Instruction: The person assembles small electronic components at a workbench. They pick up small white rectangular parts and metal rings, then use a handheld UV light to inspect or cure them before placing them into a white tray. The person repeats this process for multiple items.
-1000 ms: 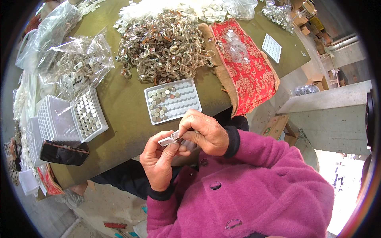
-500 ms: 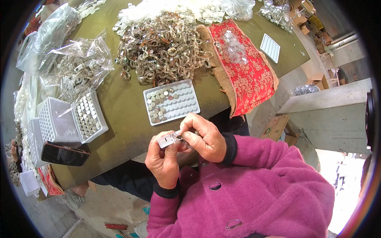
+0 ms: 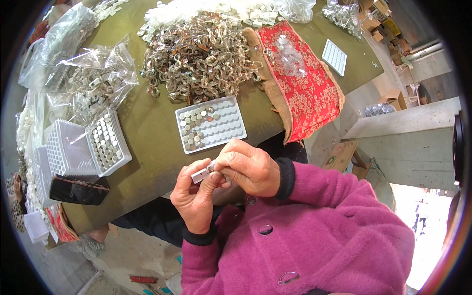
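Note:
Between my two hands, just off the table's near edge, is a small white rectangular plastic piece (image 3: 199, 175). My left hand (image 3: 196, 204) pinches it between thumb and fingers. At its right end the fingers of my right hand (image 3: 250, 169) are pressed together, hiding that end and anything small they hold. Just beyond my hands lies a white tray (image 3: 228, 129) with rows of round hollows. Silvery round discs (image 3: 189, 133) fill its left part, one of them reddish.
A heap of clear and brownish ring-shaped pieces (image 3: 196, 59) covers the table's middle. Left are a disc-filled tray (image 3: 105, 140), stacked trays (image 3: 69, 147), a phone (image 3: 78, 191) and a plastic bag (image 3: 98, 81). Right are a red floral cloth (image 3: 309, 93) and another white tray (image 3: 334, 57).
Both hands have shifted slightly left. The white piece has turned and more of it is now covered by my fingers; my right fingers have closed in over its right end.

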